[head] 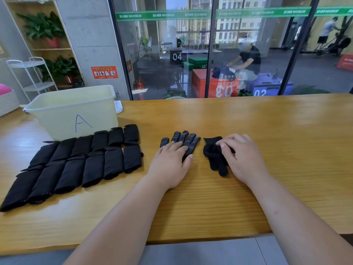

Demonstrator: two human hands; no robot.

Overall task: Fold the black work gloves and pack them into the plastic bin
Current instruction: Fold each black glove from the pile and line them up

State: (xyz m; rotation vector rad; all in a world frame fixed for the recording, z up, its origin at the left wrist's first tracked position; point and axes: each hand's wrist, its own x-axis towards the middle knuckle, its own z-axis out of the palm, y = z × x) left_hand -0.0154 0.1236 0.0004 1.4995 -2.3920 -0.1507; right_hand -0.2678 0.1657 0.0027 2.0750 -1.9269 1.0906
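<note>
Head view, 1 frame. Wooden table in front of a glass wall.

Left hand: lies palm down on the dotted glove, fingers straight and close together, thumb out to the side on the wood. It covers the cuff and palm of that glove. The glove's 5 fingers stick out beyond the fingertips, pointing away from the person, white grip dots facing up.

Right hand: fingers bent and bunched together, tips down on the fabric of the plain glove, thumb tucked under; it looks like a pinch on the cloth near the cuff. This glove lies the other way round, cuff at the far end, fingers pointing toward the person, and it is somewhat rumpled.

The 2 gloves lie side by side near the middle of the table, close but not touching.

Folded gloves: black bundles laid in 2 rows on the table, left of the left hand, each touching its neighbours. Some show dots at the folded edge.

Plastic bin: pale, marked "A" in blue on the near wall, standing at the far left of the table, just behind the back row of bundles. Its inside cannot be seen from here
</note>
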